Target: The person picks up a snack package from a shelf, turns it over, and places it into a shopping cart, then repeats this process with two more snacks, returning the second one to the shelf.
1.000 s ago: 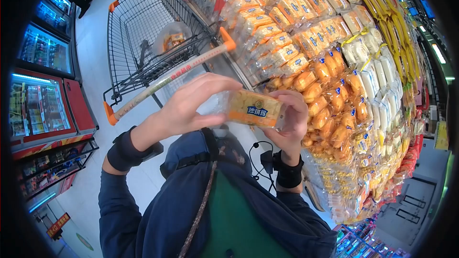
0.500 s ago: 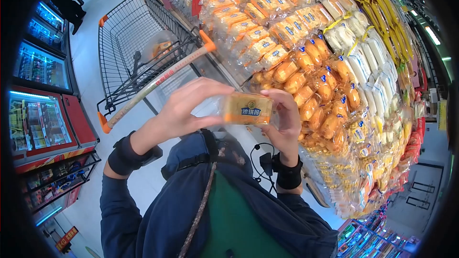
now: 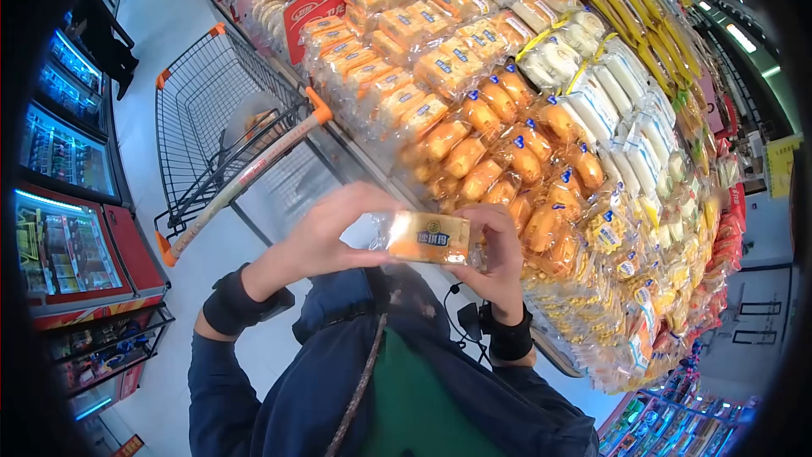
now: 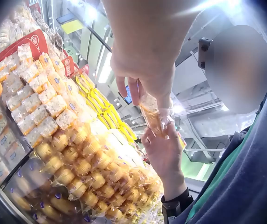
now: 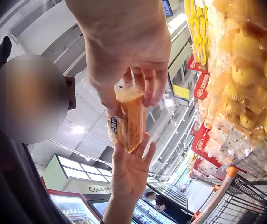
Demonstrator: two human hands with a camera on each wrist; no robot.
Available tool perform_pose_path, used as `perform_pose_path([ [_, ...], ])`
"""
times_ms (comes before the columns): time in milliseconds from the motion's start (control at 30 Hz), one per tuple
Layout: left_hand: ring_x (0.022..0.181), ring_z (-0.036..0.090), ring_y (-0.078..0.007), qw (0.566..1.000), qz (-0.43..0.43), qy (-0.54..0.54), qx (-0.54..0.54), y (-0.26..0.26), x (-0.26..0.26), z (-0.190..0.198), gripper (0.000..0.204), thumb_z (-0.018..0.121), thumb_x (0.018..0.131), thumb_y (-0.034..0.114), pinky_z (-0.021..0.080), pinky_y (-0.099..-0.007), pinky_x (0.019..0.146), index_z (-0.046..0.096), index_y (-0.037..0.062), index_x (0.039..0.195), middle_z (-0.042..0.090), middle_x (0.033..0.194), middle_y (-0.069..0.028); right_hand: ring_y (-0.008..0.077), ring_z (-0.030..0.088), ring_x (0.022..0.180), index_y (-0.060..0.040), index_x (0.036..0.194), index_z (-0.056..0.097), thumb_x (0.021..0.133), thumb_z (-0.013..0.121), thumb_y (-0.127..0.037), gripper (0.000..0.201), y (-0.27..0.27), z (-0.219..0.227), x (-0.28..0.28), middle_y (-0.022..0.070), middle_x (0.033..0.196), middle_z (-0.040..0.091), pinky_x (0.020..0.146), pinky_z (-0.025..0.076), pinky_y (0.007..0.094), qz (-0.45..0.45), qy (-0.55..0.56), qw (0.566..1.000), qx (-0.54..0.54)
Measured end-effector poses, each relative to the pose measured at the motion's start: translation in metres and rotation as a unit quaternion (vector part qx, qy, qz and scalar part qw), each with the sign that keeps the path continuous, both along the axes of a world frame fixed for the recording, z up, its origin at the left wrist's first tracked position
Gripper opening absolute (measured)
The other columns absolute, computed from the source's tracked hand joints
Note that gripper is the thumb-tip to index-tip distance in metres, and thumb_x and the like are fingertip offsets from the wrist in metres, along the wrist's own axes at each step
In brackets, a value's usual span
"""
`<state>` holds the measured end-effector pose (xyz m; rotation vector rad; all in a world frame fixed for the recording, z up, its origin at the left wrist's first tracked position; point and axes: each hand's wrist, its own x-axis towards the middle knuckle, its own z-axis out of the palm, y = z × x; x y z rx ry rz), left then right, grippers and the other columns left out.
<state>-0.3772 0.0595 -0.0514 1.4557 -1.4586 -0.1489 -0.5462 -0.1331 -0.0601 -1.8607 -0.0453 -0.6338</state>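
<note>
In the head view my left hand (image 3: 338, 224) and right hand (image 3: 497, 258) hold a clear-wrapped block of sachima (image 3: 427, 239) between them, in front of my body. The left hand pinches one end with thumb and fingers, the right hand the other. Its printed front, a blue label with white characters, faces up toward the head camera. The right wrist view shows the orange side of the sachima (image 5: 131, 119) between both hands. Close by on the sloping display lie rows of similar sachima packs (image 3: 397, 101) and bagged bread rolls (image 3: 482, 178).
A wire shopping cart (image 3: 182, 114) with an orange-ended handle stands ahead on the left, a bagged item inside it. Glass-door coolers (image 3: 63, 245) line the far left. White packs (image 3: 600, 110) and yellow packs (image 3: 630, 4) fill the display's right part. A dark-clothed person (image 3: 110, 51) stands beyond the cart.
The head view has shifted, so the cart and display sit farther left in it. Both hands keep hold of the sachima, which now appears a little lower and farther left.
</note>
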Motion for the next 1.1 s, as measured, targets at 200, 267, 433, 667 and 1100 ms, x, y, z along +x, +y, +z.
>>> perform_pose_path([
  [200, 0.100, 0.060, -0.0284, 0.999, -0.017, 0.039, 0.032, -0.019, -0.015, -0.012, 0.061, 0.084, 0.065, 0.017, 0.048, -0.0371, 0.086, 0.055, 0.0047, 0.118, 0.063, 0.110, -0.0114, 0.0245, 0.055, 0.103, -0.0038, 0.115, 0.052, 0.066, 0.082, -0.008, 0.057, -0.014, -0.004, -0.018, 0.0106, 0.111, 0.057, 0.087, 0.044, 0.0333, -0.001, 0.020, 1.000, 0.020],
  [267, 0.102, 0.059, -0.0289, 0.998, -0.028, 0.038, 0.048, -0.023, -0.015, -0.011, 0.061, 0.082, 0.067, 0.017, 0.047, -0.0373, 0.087, 0.054, 0.0049, 0.119, 0.062, 0.112, -0.0118, 0.0245, 0.055, 0.102, -0.0038, 0.114, 0.052, 0.066, 0.082, -0.008, 0.056, -0.015, -0.007, -0.022, 0.0105, 0.111, 0.057, 0.087, 0.044, 0.0330, -0.017, 0.029, 0.999, 0.030],
  [433, 0.106, 0.056, -0.0300, 0.993, -0.076, 0.009, 0.094, -0.040, -0.002, -0.011, 0.060, 0.078, 0.070, 0.015, 0.045, -0.0382, 0.090, 0.052, 0.0056, 0.123, 0.058, 0.116, -0.0125, 0.0202, 0.051, 0.102, -0.0008, 0.118, 0.048, 0.069, 0.079, -0.007, 0.058, -0.018, -0.014, -0.026, 0.0112, 0.113, 0.050, 0.089, 0.044, 0.0329, -0.050, 0.057, 0.997, -0.014],
  [667, 0.105, 0.054, -0.0299, 0.983, -0.138, -0.088, 0.082, -0.062, 0.040, 0.001, 0.059, 0.077, 0.070, 0.020, 0.043, -0.0402, 0.090, 0.052, 0.0078, 0.122, 0.055, 0.115, -0.0113, 0.0196, 0.051, 0.104, -0.0021, 0.120, 0.049, 0.068, 0.081, -0.008, 0.061, -0.009, -0.011, 0.001, 0.0104, 0.115, 0.048, 0.090, 0.044, 0.0332, -0.093, 0.078, 0.992, -0.028],
  [1100, 0.098, 0.054, -0.0297, 0.953, -0.109, -0.282, 0.013, -0.106, 0.172, 0.057, 0.055, 0.063, 0.082, 0.041, 0.042, -0.0404, 0.083, 0.050, 0.0061, 0.122, 0.056, 0.108, -0.0109, 0.0224, 0.056, 0.102, -0.0028, 0.131, 0.038, 0.079, 0.066, -0.001, 0.059, 0.004, 0.006, 0.085, 0.0145, 0.126, 0.047, 0.086, 0.048, 0.0360, -0.169, 0.015, 0.984, 0.051],
])
